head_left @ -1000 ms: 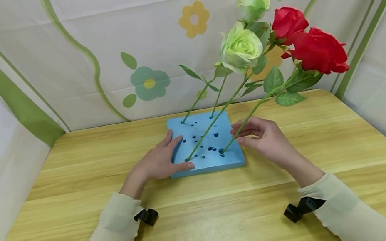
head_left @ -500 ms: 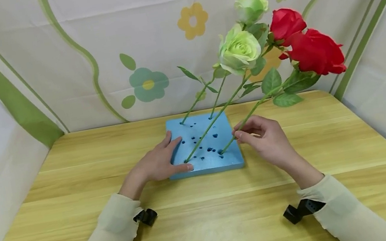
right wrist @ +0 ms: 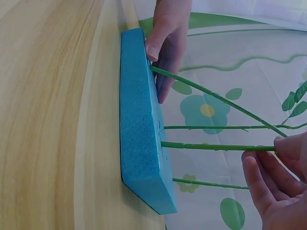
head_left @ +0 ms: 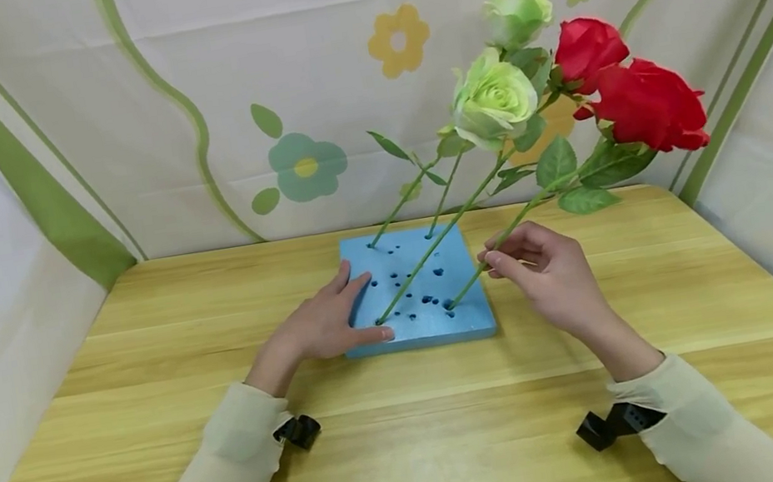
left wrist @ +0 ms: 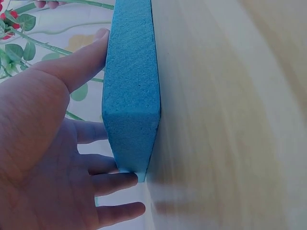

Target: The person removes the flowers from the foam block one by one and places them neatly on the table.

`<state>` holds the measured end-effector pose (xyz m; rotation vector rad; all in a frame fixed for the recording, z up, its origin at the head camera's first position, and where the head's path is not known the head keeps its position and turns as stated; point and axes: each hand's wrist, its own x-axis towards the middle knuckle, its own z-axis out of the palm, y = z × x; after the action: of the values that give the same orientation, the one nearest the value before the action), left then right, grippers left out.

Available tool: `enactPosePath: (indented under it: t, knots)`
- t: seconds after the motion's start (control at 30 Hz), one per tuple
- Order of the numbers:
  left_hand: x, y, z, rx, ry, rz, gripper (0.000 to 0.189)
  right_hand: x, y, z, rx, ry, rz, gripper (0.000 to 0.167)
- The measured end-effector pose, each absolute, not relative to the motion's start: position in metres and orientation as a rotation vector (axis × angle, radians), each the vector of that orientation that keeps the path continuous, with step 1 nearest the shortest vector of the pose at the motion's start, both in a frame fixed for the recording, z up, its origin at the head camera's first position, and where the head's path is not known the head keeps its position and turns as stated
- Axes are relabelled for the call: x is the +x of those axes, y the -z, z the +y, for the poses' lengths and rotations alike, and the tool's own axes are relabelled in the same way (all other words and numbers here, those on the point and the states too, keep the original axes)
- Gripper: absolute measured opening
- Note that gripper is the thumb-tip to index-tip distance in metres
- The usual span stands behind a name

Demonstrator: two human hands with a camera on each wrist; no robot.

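A square blue foam block point(head_left: 416, 331), pitted with several holes, lies on the table. My left hand point(head_left: 324, 324) rests on its left side with fingers spread, the thumb lying on the top near the front edge. My right hand point(head_left: 551, 274) pinches the green stem of a red rose point(head_left: 654, 106) between thumb and fingertips, a little above the block. That stem point(right wrist: 216, 146) stands in a hole at the block's front right and leans right. A pale green rose point(head_left: 495, 99) leans from the front left hole. Behind are another red rose point(head_left: 588, 53) and another green rose point(head_left: 516, 16).
The wooden table point(head_left: 418, 438) runs up to a white printed curtain point(head_left: 190, 53) at the back, with white fabric walls at both sides. The flower heads overlap one another at the upper right. Black wrist cameras point(head_left: 299, 432) sit at both cuffs.
My right hand's fingers, loosely around the red rose's stem a second ago, have closed into a pinch and moved slightly up along it. My left hand has stayed on the block.
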<state>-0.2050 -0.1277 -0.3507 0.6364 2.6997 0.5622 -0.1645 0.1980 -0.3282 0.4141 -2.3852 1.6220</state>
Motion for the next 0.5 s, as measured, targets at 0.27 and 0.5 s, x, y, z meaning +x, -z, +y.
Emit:
enactPosePath:
  t: [0.27,0.5]
  knots:
    - [-0.2058,0.3521,-0.1258,0.627,-0.561,2.692,0.103,-0.1648,0.3287,0.1996,0.431,-1.632,-2.313,0.015]
    - [-0.2055,0.3514,-0.1269,0.627,-0.560,2.695,0.102,-0.1659,0.3263,0.1979,0.450,-1.685,-2.231,0.015]
